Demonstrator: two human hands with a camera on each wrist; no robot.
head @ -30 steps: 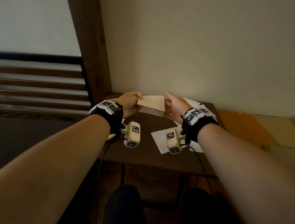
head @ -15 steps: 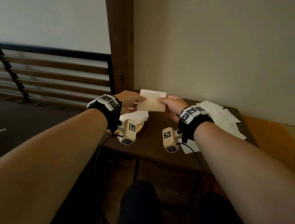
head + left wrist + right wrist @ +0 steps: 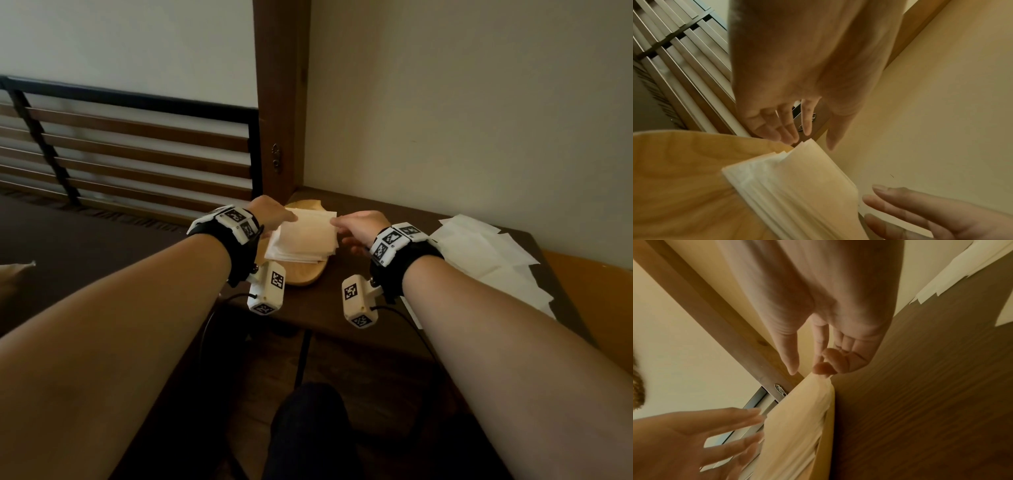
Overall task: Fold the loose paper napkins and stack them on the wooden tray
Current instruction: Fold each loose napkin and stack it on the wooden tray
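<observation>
Cream folded napkin (image 3: 306, 230) atop the stack (image 3: 294, 254), wooden tray (image 3: 303, 275) beneath.

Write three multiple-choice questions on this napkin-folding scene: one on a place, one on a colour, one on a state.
1. Where do the loose napkins lie?
A. on the floor
B. on the table, right of the tray
C. on a chair

2. What colour is the tray?
A. light wood
B. black
C. red

3. At the folded napkin, the left hand has its fingers:
A. balled in a fist
B. straight
C. wrapped round a cup

Answers: B, as the head view shows them spread on the table's right side; A, as its rim shows pale wood grain; B, as the left wrist view shows them extended.
</observation>
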